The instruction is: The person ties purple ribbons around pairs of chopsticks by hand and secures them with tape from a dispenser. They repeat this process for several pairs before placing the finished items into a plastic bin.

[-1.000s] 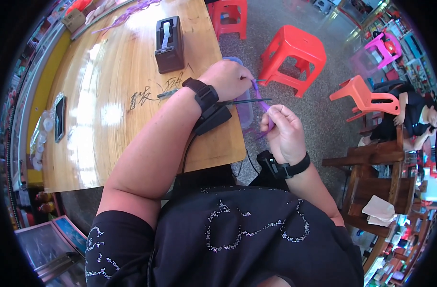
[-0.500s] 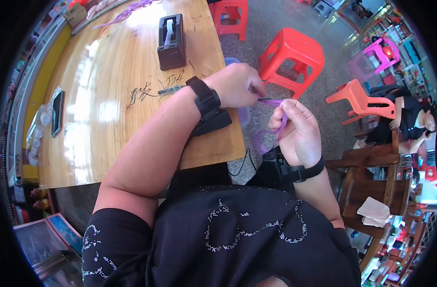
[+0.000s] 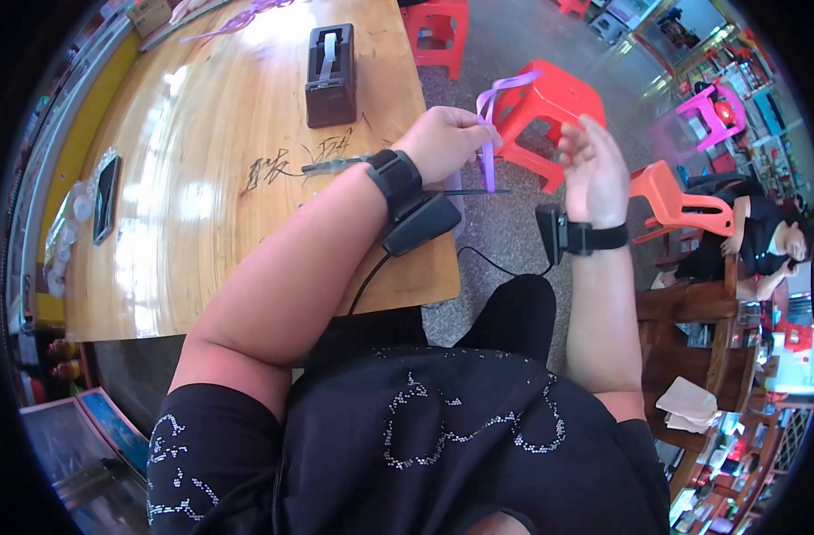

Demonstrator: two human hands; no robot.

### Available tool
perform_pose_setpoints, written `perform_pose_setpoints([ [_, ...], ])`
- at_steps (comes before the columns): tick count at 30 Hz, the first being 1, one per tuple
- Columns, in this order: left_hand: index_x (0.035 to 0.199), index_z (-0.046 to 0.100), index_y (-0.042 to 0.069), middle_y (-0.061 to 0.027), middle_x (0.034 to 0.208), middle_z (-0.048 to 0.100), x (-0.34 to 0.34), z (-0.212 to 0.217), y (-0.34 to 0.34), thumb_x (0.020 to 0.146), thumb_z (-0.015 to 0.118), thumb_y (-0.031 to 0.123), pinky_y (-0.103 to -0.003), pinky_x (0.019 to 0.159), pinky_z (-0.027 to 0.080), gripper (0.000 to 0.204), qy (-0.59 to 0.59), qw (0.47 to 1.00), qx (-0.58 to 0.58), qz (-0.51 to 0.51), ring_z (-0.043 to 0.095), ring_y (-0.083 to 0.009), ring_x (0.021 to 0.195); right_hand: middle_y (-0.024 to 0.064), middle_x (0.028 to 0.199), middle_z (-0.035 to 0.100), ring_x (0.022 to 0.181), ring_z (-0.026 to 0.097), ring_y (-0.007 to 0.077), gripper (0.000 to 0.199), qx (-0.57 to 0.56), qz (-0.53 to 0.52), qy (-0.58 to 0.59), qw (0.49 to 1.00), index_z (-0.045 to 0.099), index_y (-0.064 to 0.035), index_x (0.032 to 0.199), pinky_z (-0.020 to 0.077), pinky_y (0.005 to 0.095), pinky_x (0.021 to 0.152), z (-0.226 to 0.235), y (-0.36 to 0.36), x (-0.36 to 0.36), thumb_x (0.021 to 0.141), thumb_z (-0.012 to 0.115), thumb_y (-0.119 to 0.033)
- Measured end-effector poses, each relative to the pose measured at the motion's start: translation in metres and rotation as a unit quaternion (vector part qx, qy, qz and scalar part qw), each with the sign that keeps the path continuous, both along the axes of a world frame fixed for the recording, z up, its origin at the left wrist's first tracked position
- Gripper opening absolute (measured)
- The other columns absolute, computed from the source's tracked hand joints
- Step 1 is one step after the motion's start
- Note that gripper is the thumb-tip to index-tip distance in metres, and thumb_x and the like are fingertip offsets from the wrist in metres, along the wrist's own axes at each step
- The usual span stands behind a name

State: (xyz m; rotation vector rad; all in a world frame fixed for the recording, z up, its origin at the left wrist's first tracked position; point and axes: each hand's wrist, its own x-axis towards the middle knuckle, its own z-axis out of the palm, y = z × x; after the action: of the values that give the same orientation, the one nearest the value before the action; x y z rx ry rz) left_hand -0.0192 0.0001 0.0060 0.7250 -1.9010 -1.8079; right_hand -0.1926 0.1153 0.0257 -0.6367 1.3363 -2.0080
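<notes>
A purple ribbon [image 3: 487, 165] is pinched between the thumb and fingers of my left hand [image 3: 447, 141], just beyond the table's right edge. One length loops up and away to the right over a red stool; the other hangs down. At its lower end the ribbon meets a thin dark rod [image 3: 469, 192], whose kind I cannot make out. My right hand [image 3: 596, 174] is raised to the right, apart from the ribbon, fingers loosely spread and nothing in them. Dark devices are strapped at both wrists.
On the wooden table [image 3: 202, 259] stand a black tape dispenser [image 3: 331, 98], a phone [image 3: 106, 201] and more purple ribbon [image 3: 246, 18]. Beyond its right edge are a red stool [image 3: 563, 102] and an orange chair [image 3: 683, 205]. A person [image 3: 764, 236] sits at the right.
My right hand has let go of the ribbon and swung up and to the right. The ribbon's loose length now flies up beyond my left hand, which has turned slightly.
</notes>
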Motion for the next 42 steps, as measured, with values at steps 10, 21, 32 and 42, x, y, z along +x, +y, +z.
perform_pose_setpoints([
  [10, 0.094, 0.064, 0.002, 0.0022, 0.068, 0.052, 0.001, -0.001, -0.006, 0.091, 0.052, 0.024, -0.018, 0.054, 0.040, 0.025, 0.051, 0.994, 0.098, 0.001, 0.046, -0.0046, 0.059, 0.0022, 0.082, 0.063, 0.069, 0.052, 0.0051, 0.011, 0.115, 0.160, 0.218, 0.956, 0.064, -0.0005, 0.090, 0.0399, 0.0200, 0.065, -0.030, -0.008, 0.050, 0.083, 0.061, -0.008],
  [21, 0.098, 0.063, 0.002, 0.0005, 0.072, 0.055, 0.001, 0.003, -0.007, 0.090, 0.055, 0.027, -0.019, 0.059, 0.043, 0.028, 0.039, 0.996, 0.084, 0.002, 0.050, -0.0058, 0.063, -0.0007, 0.074, 0.059, 0.065, 0.051, 0.0039, 0.002, 0.029, 0.151, 0.176, 0.972, 0.061, -0.0017, 0.079, 0.0407, 0.0176, 0.060, -0.036, -0.018, 0.048, 0.082, 0.061, -0.001],
  [32, 0.104, 0.064, 0.006, 0.0022, 0.071, 0.054, 0.004, 0.013, -0.002, 0.089, 0.055, 0.030, -0.019, 0.056, 0.042, 0.029, 0.054, 0.995, 0.088, 0.015, 0.048, -0.0050, 0.063, 0.0026, 0.084, 0.060, 0.076, 0.055, 0.0087, 0.005, -0.012, 0.159, 0.191, 0.969, 0.059, -0.0025, 0.086, 0.0445, 0.0224, 0.072, -0.037, -0.020, 0.043, 0.082, 0.059, 0.001],
  [42, 0.095, 0.066, 0.001, -0.0019, 0.071, 0.058, -0.001, 0.010, -0.008, 0.081, 0.064, 0.030, -0.023, 0.051, 0.046, 0.032, 0.083, 0.996, 0.026, 0.033, 0.052, -0.0066, 0.060, 0.0046, 0.083, 0.061, 0.075, 0.057, 0.0109, 0.005, 0.008, 0.211, 0.128, 0.969, 0.058, -0.0028, 0.085, 0.0441, 0.0228, 0.069, -0.030, -0.024, 0.037, 0.081, 0.059, 0.001],
])
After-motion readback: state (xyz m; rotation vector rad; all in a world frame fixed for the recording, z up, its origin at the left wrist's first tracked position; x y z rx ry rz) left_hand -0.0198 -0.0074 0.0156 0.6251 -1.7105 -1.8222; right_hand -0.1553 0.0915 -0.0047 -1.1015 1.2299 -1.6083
